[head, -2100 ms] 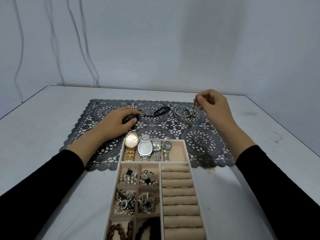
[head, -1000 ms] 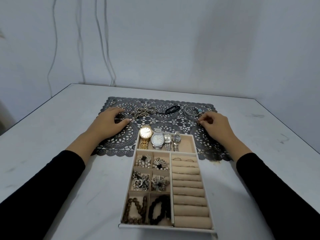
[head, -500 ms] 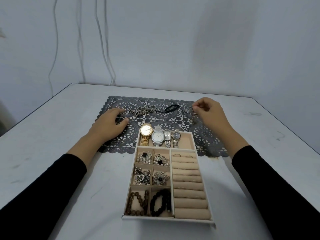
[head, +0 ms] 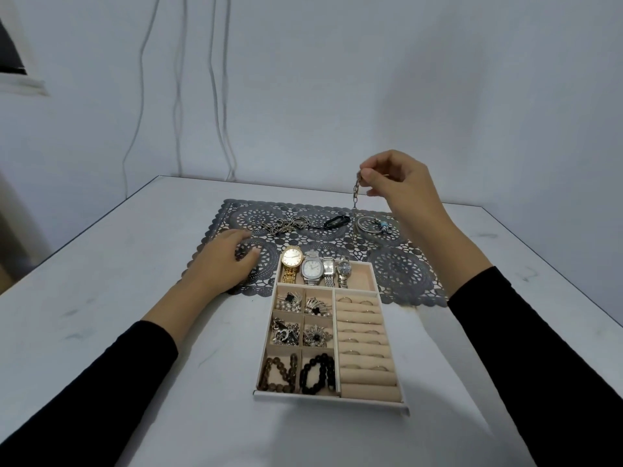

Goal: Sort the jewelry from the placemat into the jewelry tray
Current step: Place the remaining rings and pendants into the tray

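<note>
Nothing readable here tbh. The watches (head: pixel 315 267) in the tray (head: pixel 337 400), mid-frame, are too small to make out any brand or numerals.

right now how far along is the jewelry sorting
Mostly done: watches, brooches, bead bracelets and rings sit in the jewelry tray. In hand: the right hand pinches a chain hanging over the placemat; the left hand rests on it. To go: a chain tangle, a black band and a silver bangle.

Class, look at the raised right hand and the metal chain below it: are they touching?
Touching. The head view shows the right hand pinching the top of the chain between its fingertips, with the rest hanging down.
</note>
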`<act>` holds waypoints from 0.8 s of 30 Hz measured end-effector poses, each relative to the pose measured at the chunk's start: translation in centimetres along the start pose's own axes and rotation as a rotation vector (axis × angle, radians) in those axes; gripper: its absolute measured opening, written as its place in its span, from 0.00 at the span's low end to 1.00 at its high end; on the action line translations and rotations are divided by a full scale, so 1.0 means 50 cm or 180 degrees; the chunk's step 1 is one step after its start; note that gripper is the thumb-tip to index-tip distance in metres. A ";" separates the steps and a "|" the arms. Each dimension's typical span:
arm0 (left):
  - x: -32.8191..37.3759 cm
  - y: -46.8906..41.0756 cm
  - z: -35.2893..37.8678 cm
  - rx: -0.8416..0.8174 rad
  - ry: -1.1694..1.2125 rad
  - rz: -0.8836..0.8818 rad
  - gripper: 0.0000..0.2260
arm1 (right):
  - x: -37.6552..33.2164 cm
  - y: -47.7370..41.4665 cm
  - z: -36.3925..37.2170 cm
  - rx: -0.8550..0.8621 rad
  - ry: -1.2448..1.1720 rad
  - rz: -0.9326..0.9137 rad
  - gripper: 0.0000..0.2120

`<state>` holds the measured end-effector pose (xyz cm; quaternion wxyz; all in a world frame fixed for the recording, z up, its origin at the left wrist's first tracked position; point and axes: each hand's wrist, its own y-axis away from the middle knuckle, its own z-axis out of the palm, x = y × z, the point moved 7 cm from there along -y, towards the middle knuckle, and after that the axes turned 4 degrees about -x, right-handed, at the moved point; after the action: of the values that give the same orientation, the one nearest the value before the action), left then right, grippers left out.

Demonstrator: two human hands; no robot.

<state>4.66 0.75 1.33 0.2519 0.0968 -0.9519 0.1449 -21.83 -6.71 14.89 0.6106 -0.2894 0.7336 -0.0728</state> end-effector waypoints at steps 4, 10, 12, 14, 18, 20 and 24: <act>0.017 0.029 -0.001 -0.0036 0.0051 0.0109 0.22 | -0.049 0.017 0.013 -0.0087 -0.0236 -0.0158 0.05; 0.029 0.067 0.012 -0.0260 -0.0039 0.0178 0.24 | -0.091 0.055 0.031 -0.0210 -0.0578 -0.0188 0.04; 0.030 0.078 0.017 -0.0314 -0.0098 0.0171 0.24 | -0.100 0.070 0.036 -0.0251 -0.0600 -0.0180 0.04; 0.033 0.088 0.021 -0.0355 -0.0239 0.0190 0.24 | -0.105 0.084 0.042 -0.0305 -0.0612 -0.0172 0.04; 0.035 0.103 0.024 -0.0398 -0.0414 0.0192 0.24 | -0.106 0.113 0.050 -0.0379 -0.0636 -0.0157 0.04; 0.037 0.108 0.022 -0.0390 -0.0416 0.0198 0.23 | -0.103 0.126 0.055 -0.0409 -0.0613 -0.0133 0.04; 0.041 0.112 0.021 -0.0366 -0.0429 0.0197 0.23 | -0.083 0.150 0.065 -0.0449 -0.0593 -0.0039 0.04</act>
<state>1.00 5.46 0.20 0.1877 0.0622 -0.9760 0.0908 -20.93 2.39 14.16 0.6538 -0.3416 0.6752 0.0025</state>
